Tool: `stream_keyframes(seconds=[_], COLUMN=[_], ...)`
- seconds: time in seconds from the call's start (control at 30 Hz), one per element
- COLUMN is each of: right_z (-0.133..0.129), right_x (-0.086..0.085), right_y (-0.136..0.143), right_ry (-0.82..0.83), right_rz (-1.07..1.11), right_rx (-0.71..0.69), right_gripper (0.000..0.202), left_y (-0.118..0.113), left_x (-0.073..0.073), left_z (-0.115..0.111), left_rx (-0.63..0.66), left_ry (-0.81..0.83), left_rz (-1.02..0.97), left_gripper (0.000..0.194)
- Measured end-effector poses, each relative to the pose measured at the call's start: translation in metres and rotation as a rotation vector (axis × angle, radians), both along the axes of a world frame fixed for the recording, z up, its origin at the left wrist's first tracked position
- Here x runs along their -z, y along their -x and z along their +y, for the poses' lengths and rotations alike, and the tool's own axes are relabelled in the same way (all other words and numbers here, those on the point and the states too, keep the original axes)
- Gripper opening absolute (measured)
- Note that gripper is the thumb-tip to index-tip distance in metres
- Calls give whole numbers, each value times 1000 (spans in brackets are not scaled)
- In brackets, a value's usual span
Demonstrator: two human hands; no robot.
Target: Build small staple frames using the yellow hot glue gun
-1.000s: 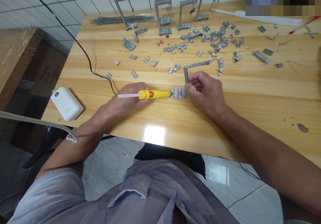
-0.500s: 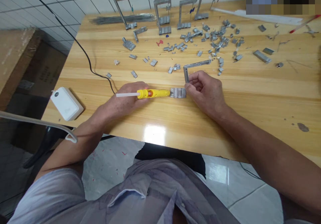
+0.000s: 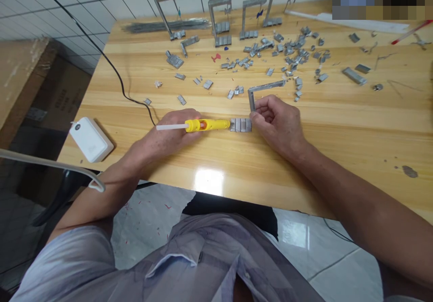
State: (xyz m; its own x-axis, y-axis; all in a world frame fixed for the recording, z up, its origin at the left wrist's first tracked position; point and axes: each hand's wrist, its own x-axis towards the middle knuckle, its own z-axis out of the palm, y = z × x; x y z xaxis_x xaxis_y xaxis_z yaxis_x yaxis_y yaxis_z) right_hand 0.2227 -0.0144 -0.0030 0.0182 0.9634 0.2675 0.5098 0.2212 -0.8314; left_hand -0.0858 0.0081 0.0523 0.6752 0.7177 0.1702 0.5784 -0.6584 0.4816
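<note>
While hands (image 3: 173, 136) (image 3: 279, 124) work, the table (image 3: 358, 135) — littered — faces tiles (image 3: 189, 0).

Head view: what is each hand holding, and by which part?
Left hand: the yellow glue gun, gripped beneath its rear body, exact hold hidden. Right hand: the gray bracket, pinched near its upright's lower end.

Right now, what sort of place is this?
Probably a craft workshop: grey pieces litter the wooden table, upright grey frames stand near the tiled wall, and your left hand grips what looks like a yellow glue gun.
</note>
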Motion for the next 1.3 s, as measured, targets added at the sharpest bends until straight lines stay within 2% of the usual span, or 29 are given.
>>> stream_keyframes(seconds=[0.97,1.3], right_z=[-1,-2], right_x=[-1,-5], right_y=[-1,0], right_ry=[2,27], right_rz=[-15,-17], right_rx=[-13,-9], right_gripper=[9,7], left_y=[-4,-3], left_x=[-4,0], left_z=[4,3], left_rx=[-58,-66], left_ry=[37,55], left_rz=[51,20], left_gripper=[20,23])
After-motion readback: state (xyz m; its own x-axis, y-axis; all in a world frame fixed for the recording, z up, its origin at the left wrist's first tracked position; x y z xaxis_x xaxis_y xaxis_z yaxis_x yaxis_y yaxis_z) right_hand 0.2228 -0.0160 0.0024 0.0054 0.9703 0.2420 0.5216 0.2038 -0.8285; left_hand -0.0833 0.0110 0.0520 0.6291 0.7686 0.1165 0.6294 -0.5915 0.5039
